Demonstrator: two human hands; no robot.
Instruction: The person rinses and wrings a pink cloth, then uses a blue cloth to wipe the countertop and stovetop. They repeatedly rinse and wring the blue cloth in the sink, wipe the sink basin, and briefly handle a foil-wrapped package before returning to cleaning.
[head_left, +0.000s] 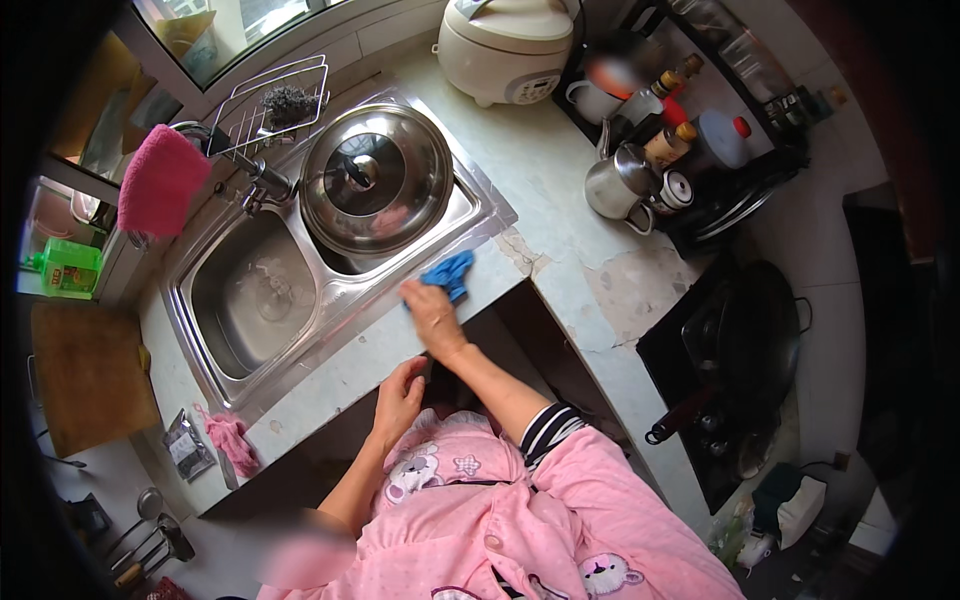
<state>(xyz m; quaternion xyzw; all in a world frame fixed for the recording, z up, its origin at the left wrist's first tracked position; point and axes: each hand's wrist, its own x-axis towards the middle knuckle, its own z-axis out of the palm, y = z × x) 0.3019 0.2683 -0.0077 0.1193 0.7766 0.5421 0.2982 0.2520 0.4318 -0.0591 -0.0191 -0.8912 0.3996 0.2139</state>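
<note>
My right hand (436, 319) presses a blue cloth (450, 276) onto the countertop strip (360, 341) along the front of the sink. Its fingers lie over the near part of the cloth. My left hand (400, 396) hangs just in front of the counter edge with fingers loosely bent and nothing visible in it. Ahead is a stainless-steel double-bowl sink (324, 315). A round steel lid with a glass centre (427, 202) covers most of the right bowl. The left bowl (225, 315) looks wet at the bottom.
A faucet (266, 184) stands behind the sink, with a pink cloth (163, 180) hanging beside it and a wire rack (240, 112) above. A rice cooker (506, 52), a metal pot (619, 184) and bottles line the back. A wok (761, 337) sits on the stove at right.
</note>
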